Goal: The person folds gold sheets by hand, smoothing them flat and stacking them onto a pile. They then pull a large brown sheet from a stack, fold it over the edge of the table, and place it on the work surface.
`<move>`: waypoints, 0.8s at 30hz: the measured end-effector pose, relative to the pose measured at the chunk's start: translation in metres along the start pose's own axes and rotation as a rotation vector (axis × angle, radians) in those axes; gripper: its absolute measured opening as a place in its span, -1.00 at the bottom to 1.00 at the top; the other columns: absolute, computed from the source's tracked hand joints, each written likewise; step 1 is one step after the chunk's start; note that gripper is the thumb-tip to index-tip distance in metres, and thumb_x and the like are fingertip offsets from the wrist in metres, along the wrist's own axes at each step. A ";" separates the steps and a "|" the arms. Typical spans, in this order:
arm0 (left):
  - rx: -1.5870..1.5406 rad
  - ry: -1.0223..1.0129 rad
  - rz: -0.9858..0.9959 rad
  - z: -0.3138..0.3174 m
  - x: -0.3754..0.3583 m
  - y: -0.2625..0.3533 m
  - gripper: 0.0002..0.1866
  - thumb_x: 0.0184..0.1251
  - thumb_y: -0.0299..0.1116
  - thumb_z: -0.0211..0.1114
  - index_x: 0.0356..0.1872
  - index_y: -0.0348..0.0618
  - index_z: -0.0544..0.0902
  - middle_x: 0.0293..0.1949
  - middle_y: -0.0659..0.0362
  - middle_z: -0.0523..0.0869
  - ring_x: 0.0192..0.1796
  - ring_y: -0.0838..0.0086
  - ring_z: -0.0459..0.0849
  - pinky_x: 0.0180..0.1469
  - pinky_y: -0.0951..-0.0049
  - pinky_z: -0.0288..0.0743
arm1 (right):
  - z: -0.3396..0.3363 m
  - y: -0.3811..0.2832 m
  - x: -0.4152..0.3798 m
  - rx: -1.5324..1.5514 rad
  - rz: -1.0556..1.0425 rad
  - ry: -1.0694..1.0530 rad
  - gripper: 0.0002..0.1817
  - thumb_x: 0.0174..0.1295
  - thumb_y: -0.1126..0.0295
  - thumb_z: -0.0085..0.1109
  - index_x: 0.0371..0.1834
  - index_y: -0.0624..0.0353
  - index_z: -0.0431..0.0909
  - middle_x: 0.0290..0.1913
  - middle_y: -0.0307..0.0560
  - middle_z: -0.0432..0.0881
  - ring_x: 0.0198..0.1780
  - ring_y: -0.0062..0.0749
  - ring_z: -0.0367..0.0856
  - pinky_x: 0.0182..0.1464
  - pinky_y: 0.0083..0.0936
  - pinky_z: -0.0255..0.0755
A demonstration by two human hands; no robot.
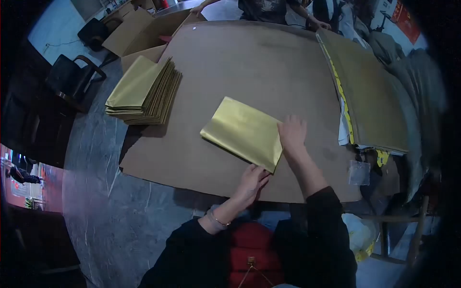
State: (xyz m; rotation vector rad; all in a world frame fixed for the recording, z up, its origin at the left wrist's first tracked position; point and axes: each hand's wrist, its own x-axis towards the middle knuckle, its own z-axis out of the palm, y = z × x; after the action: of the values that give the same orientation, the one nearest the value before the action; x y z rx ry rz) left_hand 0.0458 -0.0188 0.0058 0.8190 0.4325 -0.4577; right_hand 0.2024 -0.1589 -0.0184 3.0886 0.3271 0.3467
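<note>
A folded gold sheet (245, 132) lies at an angle on the brown cardboard table cover (230, 57). My left hand (251, 182) is at its near corner, fingers bent against the lower edge, the fingertips partly hidden. My right hand (292, 133) rests at its right edge, fingers together over the border of the sheet. To the left stands a stack of folded gold pieces (139, 89), its folded edges fanned toward the right.
A large stack of flat gold-brown sheets (370, 91) with yellow tape lies at the right. An open cardboard box (139, 33) is at the back left. Another person (266, 9) stands across the table. A clear plastic bag (359, 173) hangs near the right edge.
</note>
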 end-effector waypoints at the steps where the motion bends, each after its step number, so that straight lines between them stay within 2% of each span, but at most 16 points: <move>1: 0.065 0.106 0.050 0.005 -0.005 0.000 -0.51 0.45 -0.26 0.02 0.26 -0.34 0.19 0.12 0.00 0.41 0.18 0.30 0.42 0.31 0.30 0.28 | -0.009 0.003 -0.012 0.026 0.048 -0.107 -0.64 0.24 0.13 0.02 -0.08 0.18 0.49 -0.25 -0.01 0.57 -0.16 -0.22 0.54 -0.03 -0.24 0.30; 2: 0.130 0.210 0.101 0.007 -0.008 -0.002 -0.56 0.45 -0.25 0.03 0.21 -0.32 0.26 0.05 0.02 0.46 0.13 0.34 0.45 0.26 0.30 0.35 | 0.006 0.011 -0.030 -0.101 0.048 0.005 -0.66 0.22 0.10 0.06 -0.18 0.18 0.49 -0.35 -0.02 0.60 -0.25 -0.20 0.60 -0.14 -0.27 0.36; 3: 0.209 0.189 0.224 -0.012 0.002 -0.016 -0.59 0.45 -0.23 0.05 0.13 -0.34 0.32 -0.01 0.04 0.52 0.04 0.39 0.54 0.10 0.36 0.51 | -0.006 0.012 -0.045 -0.043 0.085 -0.149 -0.66 0.21 0.09 0.08 -0.20 0.17 0.48 -0.39 -0.04 0.61 -0.29 -0.21 0.62 -0.19 -0.28 0.39; 4: 0.206 0.191 0.220 -0.019 -0.003 -0.011 -0.59 0.45 -0.23 0.05 0.13 -0.34 0.32 -0.01 0.04 0.52 0.04 0.39 0.54 0.10 0.36 0.51 | -0.025 0.015 -0.061 0.016 0.122 -0.306 -0.66 0.21 0.08 0.09 -0.23 0.16 0.48 -0.44 -0.05 0.63 -0.32 -0.22 0.64 -0.25 -0.28 0.42; 6: 0.287 0.045 0.227 -0.038 -0.017 0.005 -0.57 0.43 -0.20 0.09 0.09 -0.36 0.32 -0.03 0.02 0.55 -0.07 0.39 0.64 -0.09 0.43 0.61 | -0.042 0.014 -0.092 0.064 0.088 -0.313 -0.66 0.19 0.08 0.12 -0.22 0.15 0.49 -0.55 -0.08 0.61 -0.44 -0.26 0.64 -0.35 -0.29 0.45; 7: 0.368 0.081 0.257 -0.049 -0.020 0.007 -0.57 0.42 -0.18 0.10 0.07 -0.37 0.35 -0.14 0.02 0.62 -0.22 0.38 0.70 -0.27 0.45 0.64 | -0.058 0.011 -0.100 0.065 0.086 -0.322 -0.66 0.19 0.08 0.12 -0.22 0.15 0.49 -0.55 -0.08 0.61 -0.44 -0.26 0.64 -0.35 -0.29 0.45; 8: 0.368 0.086 0.249 -0.056 -0.025 0.014 -0.57 0.42 -0.18 0.10 0.07 -0.37 0.35 -0.14 0.02 0.62 -0.22 0.38 0.70 -0.27 0.45 0.64 | -0.076 0.003 -0.106 0.035 0.068 -0.396 -0.67 0.20 0.09 0.11 -0.21 0.15 0.48 -0.49 -0.07 0.62 -0.39 -0.26 0.64 -0.32 -0.28 0.45; 10: 0.531 0.199 0.122 -0.063 -0.036 0.031 -0.60 0.42 -0.16 0.11 0.01 -0.33 0.41 -0.24 0.03 0.66 -0.36 0.40 0.72 -0.42 0.48 0.61 | -0.085 -0.016 -0.109 0.013 0.050 -0.478 -0.67 0.21 0.11 0.11 -0.19 0.15 0.48 -0.43 -0.06 0.64 -0.35 -0.25 0.64 -0.30 -0.26 0.45; 11: 0.505 0.206 0.059 -0.062 -0.038 0.038 -0.62 0.44 -0.18 0.07 -0.04 -0.38 0.37 -0.29 0.03 0.63 -0.33 0.33 0.73 -0.30 0.47 0.65 | -0.085 -0.025 -0.105 0.247 -0.087 -0.349 -0.66 0.22 0.11 0.09 -0.15 0.16 0.47 -0.29 -0.05 0.63 -0.24 -0.24 0.63 -0.22 -0.26 0.45; 12: 0.509 0.210 0.056 -0.062 -0.040 0.040 -0.62 0.44 -0.18 0.07 -0.04 -0.38 0.37 -0.29 0.03 0.63 -0.33 0.33 0.73 -0.30 0.47 0.65 | -0.085 -0.035 -0.101 0.479 -0.221 -0.210 -0.64 0.24 0.11 0.07 -0.11 0.18 0.47 -0.15 -0.04 0.62 -0.14 -0.22 0.61 -0.14 -0.25 0.44; 14: 0.489 0.299 0.026 -0.063 -0.041 0.044 -0.64 0.44 -0.17 0.07 -0.08 -0.36 0.41 -0.34 0.08 0.61 -0.35 0.38 0.72 -0.32 0.49 0.64 | -0.065 -0.057 -0.090 0.651 -0.545 -0.113 -0.56 0.34 0.09 -0.06 0.13 0.16 0.40 0.22 -0.06 0.42 0.22 -0.25 0.41 0.18 -0.25 0.31; 15: 0.493 0.299 0.029 -0.068 -0.038 0.041 -0.64 0.44 -0.17 0.07 -0.08 -0.36 0.41 -0.34 0.08 0.61 -0.35 0.38 0.72 -0.32 0.49 0.64 | -0.056 -0.068 -0.086 0.652 -0.545 -0.109 -0.56 0.34 0.09 -0.06 0.13 0.16 0.40 0.22 -0.06 0.42 0.22 -0.25 0.41 0.18 -0.25 0.31; 17: 0.464 0.271 0.066 -0.083 -0.032 0.028 -0.66 0.45 -0.17 0.05 -0.14 -0.33 0.45 -0.39 0.15 0.59 -0.39 0.49 0.68 -0.33 0.51 0.64 | -0.037 -0.085 -0.080 0.680 -0.806 -0.243 -0.47 0.40 0.06 -0.20 0.34 0.08 0.24 0.41 -0.14 0.19 0.42 -0.33 0.15 0.42 -0.27 0.00; 18: 0.547 0.267 0.030 -0.084 -0.033 0.032 -0.68 0.42 -0.18 0.10 -0.17 -0.32 0.51 -0.43 0.23 0.54 -0.40 0.51 0.65 -0.36 0.53 0.63 | -0.029 -0.088 -0.072 0.604 -0.792 -0.441 -0.44 0.42 0.03 -0.32 0.41 0.04 0.12 0.48 -0.24 0.03 0.49 -0.40 -0.04 0.48 -0.28 -0.19; 20: 0.492 0.250 0.053 -0.090 -0.029 0.025 -0.69 0.42 -0.19 0.10 -0.17 -0.31 0.51 -0.42 0.22 0.55 -0.38 0.53 0.64 -0.33 0.53 0.64 | -0.018 -0.086 -0.056 0.513 -0.788 -0.276 -0.44 0.42 0.02 -0.34 0.41 0.03 0.12 0.48 -0.27 0.04 0.48 -0.44 -0.03 0.48 -0.26 -0.19; 24: 0.446 0.241 0.075 -0.090 -0.029 0.024 -0.70 0.42 -0.20 0.10 -0.18 -0.30 0.52 -0.36 0.17 0.61 -0.38 0.56 0.64 -0.34 0.54 0.63 | -0.012 -0.078 -0.020 0.483 -0.659 -0.227 -0.48 0.43 0.10 -0.33 0.41 -0.01 0.13 0.46 -0.31 0.09 0.47 -0.48 0.00 0.46 -0.25 -0.12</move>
State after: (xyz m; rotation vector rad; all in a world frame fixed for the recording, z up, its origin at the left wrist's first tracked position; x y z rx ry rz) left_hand 0.0181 0.0710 -0.0195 1.3263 0.5286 -0.3915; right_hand 0.1643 -0.0869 -0.0142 3.1331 1.5509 -0.1236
